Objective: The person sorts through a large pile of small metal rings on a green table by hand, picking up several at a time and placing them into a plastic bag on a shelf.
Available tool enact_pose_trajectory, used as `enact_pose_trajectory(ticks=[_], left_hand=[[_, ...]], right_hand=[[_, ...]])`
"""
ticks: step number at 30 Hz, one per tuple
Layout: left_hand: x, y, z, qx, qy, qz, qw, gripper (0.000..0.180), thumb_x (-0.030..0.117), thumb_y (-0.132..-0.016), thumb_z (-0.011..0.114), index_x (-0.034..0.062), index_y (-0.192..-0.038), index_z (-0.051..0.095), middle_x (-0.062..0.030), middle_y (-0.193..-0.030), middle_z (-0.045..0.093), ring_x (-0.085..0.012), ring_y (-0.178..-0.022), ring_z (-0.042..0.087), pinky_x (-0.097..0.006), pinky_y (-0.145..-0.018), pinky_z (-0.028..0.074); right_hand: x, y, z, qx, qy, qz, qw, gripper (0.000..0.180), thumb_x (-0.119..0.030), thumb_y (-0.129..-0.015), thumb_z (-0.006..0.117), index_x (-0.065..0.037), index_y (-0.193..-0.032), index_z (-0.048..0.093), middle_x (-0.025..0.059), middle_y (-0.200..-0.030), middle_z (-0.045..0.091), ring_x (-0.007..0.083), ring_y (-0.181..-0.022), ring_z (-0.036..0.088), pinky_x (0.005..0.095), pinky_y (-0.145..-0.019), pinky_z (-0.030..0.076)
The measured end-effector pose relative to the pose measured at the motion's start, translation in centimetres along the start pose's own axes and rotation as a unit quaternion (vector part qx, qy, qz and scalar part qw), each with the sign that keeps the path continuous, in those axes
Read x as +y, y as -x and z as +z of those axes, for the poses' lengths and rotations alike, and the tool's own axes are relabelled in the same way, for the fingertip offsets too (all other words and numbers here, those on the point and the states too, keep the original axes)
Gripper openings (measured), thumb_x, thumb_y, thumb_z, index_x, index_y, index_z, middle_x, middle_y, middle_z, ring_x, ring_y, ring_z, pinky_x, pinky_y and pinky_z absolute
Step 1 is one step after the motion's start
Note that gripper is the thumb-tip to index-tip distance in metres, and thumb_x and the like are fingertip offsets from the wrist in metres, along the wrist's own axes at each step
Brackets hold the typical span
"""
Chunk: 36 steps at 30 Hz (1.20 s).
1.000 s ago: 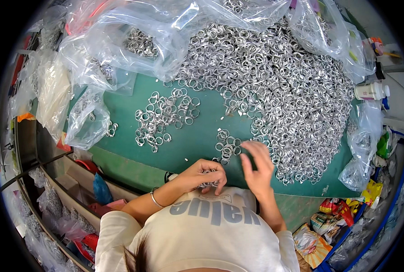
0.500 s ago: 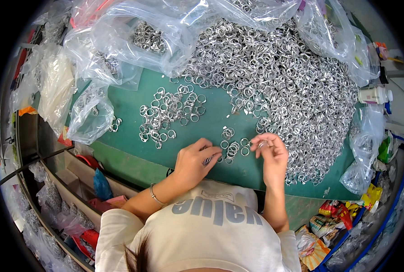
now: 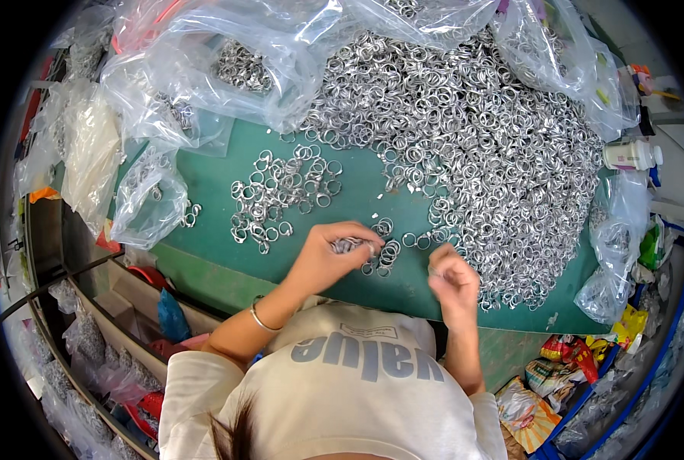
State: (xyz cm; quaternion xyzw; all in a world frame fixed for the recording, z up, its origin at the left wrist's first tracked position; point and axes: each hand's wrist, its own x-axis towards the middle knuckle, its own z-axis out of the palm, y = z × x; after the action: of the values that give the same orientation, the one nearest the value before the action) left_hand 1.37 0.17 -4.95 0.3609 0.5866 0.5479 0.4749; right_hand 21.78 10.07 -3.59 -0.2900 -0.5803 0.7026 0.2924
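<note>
Left hand [image 3: 324, 251] curled round a bunch of rings [image 3: 346, 244] | right hand [image 3: 456, 285] bent inward, blurred — any hold cannot be told | loose rings [image 3: 389, 257] scattered between hands, heap [image 3: 514, 176] beyond the right — bunch could be spilled if left fingers are slackened

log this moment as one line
left hand: holding metal rings | right hand: curled beside ring pile, contents unclear | small ring cluster: between hands

Green table [image 3: 350, 180] with metal rings [image 3: 495, 146], clear bags [image 3: 146, 224]
</note>
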Motion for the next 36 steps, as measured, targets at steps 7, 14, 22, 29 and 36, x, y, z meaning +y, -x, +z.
enact_pose_trajectory(ticks=[7, 14, 22, 29, 36], left_hand=[[0.8, 1.2, -0.7, -0.117, 0.392, -0.241, 0.88, 0.014, 0.004, -0.082, 0.065, -0.0029, -0.094, 0.067, -0.0149, -0.088, 0.066, -0.0145, -0.065, 0.058, -0.018, -0.04, 0.034], [0.5, 2.2, 0.0, -0.163, 0.294, -0.213, 0.918, 0.01, -0.003, -0.078, 0.06, -0.0036, -0.085, 0.067, -0.0175, -0.079, 0.062, -0.0157, -0.063, 0.058, -0.019, -0.038, 0.032], [0.7, 3.1, 0.6, -0.263, 0.209, -0.252, 0.907, 0.012, -0.004, -0.076, 0.062, -0.0034, -0.086, 0.068, -0.009, -0.085, 0.066, -0.0128, -0.074, 0.061, -0.023, -0.062, 0.047], [0.5, 3.4, 0.8, -0.334, 0.221, -0.242, 0.884, 0.016, -0.007, -0.074, 0.061, -0.0042, -0.089, 0.067, -0.0103, -0.095, 0.066, -0.0153, -0.088, 0.059, -0.026, -0.079, 0.046], [-0.6, 3.9, 0.6, -0.337, 0.253, -0.229, 0.878, 0.018, -0.009, -0.075, 0.059, -0.0034, -0.09, 0.068, -0.0112, -0.098, 0.066, -0.0169, -0.091, 0.06, -0.028, -0.081, 0.047]], right_hand=[[-0.3, -0.5, 0.0, 0.115, -0.206, 0.134, 0.963, 0.013, -0.002, -0.084, 0.06, -0.004, -0.076, 0.051, 0.0011, -0.069, 0.047, 0.005, -0.056, 0.037, 0.0198, -0.047, 0.028], [1.1, -1.7, 3.2, 0.023, 0.494, -0.1, 0.863, 0.017, -0.007, -0.082, 0.067, -0.006, -0.099, 0.064, 0.0062, -0.057, 0.054, 0.0219, -0.045, 0.052, 0.0311, -0.043, 0.039], [0.7, -1.4, 2.0, 0.079, 0.142, 0.098, 0.982, 0.011, 0.002, -0.081, 0.066, -0.002, -0.089, 0.06, -0.0027, -0.051, 0.042, 0.0039, -0.045, 0.037, 0.0221, -0.044, 0.029], [-1.6, -1.8, 0.5, 0.006, -0.276, 0.186, 0.943, 0.012, 0.005, -0.081, 0.061, -0.002, -0.09, 0.059, 0.0003, -0.079, 0.055, 0.0021, -0.064, 0.045, 0.018, -0.05, 0.031], [-0.2, -1.4, 1.7, -0.05, 0.312, 0.022, 0.949, 0.018, -0.002, -0.079, 0.067, -0.006, -0.097, 0.068, 0.0037, -0.062, 0.058, 0.011, -0.048, 0.05, 0.026, -0.044, 0.038]])
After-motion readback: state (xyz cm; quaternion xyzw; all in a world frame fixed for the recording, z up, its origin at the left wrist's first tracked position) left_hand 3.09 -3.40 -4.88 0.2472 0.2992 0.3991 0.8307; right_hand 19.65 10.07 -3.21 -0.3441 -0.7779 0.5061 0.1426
